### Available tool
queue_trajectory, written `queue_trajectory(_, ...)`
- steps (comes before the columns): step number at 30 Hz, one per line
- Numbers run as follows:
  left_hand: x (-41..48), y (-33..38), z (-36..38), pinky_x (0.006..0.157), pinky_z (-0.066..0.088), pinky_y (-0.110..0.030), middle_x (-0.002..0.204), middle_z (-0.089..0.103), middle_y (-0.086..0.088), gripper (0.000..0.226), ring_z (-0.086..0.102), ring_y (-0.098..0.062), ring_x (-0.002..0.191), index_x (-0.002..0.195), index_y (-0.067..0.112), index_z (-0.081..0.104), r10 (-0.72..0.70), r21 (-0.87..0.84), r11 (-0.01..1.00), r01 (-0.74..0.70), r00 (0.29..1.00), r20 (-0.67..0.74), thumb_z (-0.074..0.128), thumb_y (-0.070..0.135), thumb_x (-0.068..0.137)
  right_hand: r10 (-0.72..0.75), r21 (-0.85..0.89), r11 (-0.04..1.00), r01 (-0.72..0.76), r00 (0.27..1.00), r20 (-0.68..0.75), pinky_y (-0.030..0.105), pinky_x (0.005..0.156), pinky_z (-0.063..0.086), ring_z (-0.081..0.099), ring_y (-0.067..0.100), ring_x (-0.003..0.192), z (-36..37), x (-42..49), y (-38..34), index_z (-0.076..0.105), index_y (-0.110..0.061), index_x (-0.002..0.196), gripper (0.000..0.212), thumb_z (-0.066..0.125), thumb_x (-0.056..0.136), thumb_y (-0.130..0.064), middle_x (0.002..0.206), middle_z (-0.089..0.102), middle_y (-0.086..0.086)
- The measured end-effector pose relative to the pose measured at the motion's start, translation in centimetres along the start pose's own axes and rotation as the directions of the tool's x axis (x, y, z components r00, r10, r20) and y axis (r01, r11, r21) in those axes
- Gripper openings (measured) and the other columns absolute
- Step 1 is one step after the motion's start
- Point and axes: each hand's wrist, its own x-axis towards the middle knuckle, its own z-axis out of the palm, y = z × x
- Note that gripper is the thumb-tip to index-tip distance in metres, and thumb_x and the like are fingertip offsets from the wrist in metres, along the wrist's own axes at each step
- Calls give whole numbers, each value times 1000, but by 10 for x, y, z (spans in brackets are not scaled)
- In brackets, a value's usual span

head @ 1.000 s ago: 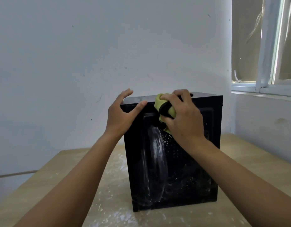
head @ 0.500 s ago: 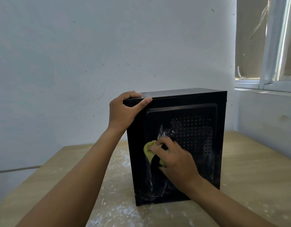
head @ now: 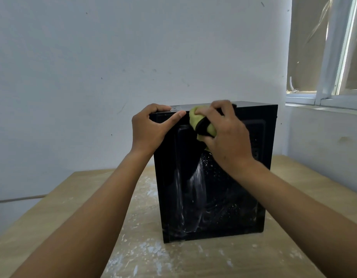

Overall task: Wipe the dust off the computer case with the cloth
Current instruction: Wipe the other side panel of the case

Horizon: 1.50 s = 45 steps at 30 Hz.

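- Dust-streaked black metal computer case (head: 213, 197) is stood on wooden desk (head: 53, 213).
- Top-left edge is gripped by left hand (head: 147, 131).
- Yellow-green cloth (head: 193, 117) is clutched in right hand (head: 227, 137) at top edge.

L grip (head: 148, 129), R grip (head: 223, 135): both curled, side-by-side

Upright on the table (head: 73, 227), before the wall (head: 93, 77): computer case (head: 213, 187). Behind, to the right: window (head: 334, 57). On the case's top left corner: left hand (head: 147, 129). Just right of it, at the top edge: right hand (head: 227, 137), cloth (head: 199, 123) between fingers and near panel.
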Motion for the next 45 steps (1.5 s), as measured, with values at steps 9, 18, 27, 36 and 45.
queue_trajectory(9,0,2,0,76,48,-10,89,71,12,36,65,5,83,89,12,74,-16,13,1000,17,1000,-7,86,39,70,-140,-11,990,140,990,24,21,52,49,61,20,78,16,-29,-13,67,-13,105,36,77,71,-18,108,58,9)
queue_trajectory(18,-1,2,-1,76,49,-9,90,69,15,36,64,7,85,91,14,74,19,49,999,-19,1000,8,83,42,72,-165,11,985,170,937,308,21,43,43,58,16,72,42,-90,-30,64,-23,104,55,90,56,-19,109,55,1)
queue_trajectory(27,-2,2,1,77,48,-10,88,69,14,33,65,5,84,89,13,74,-8,11,1000,8,1000,-18,86,38,71,-25,31,999,24,998,50,36,63,58,61,24,80,2,-19,-2,63,-18,111,61,90,56,-14,112,52,7)
queue_trajectory(36,-2,0,0,76,50,-12,90,72,9,37,66,2,85,91,13,74,7,36,999,-7,1000,-21,84,43,72,-28,53,998,29,1000,-7,39,61,58,60,26,80,1,-17,13,64,-14,111,57,88,60,-12,110,54,9)
queue_trajectory(45,-1,1,0,77,52,-15,91,73,6,38,67,-1,86,92,11,74,8,57,998,-7,1000,-11,83,44,74,-137,35,990,135,990,34,29,54,56,61,22,74,8,-41,16,66,-12,107,40,78,70,-21,107,56,11)
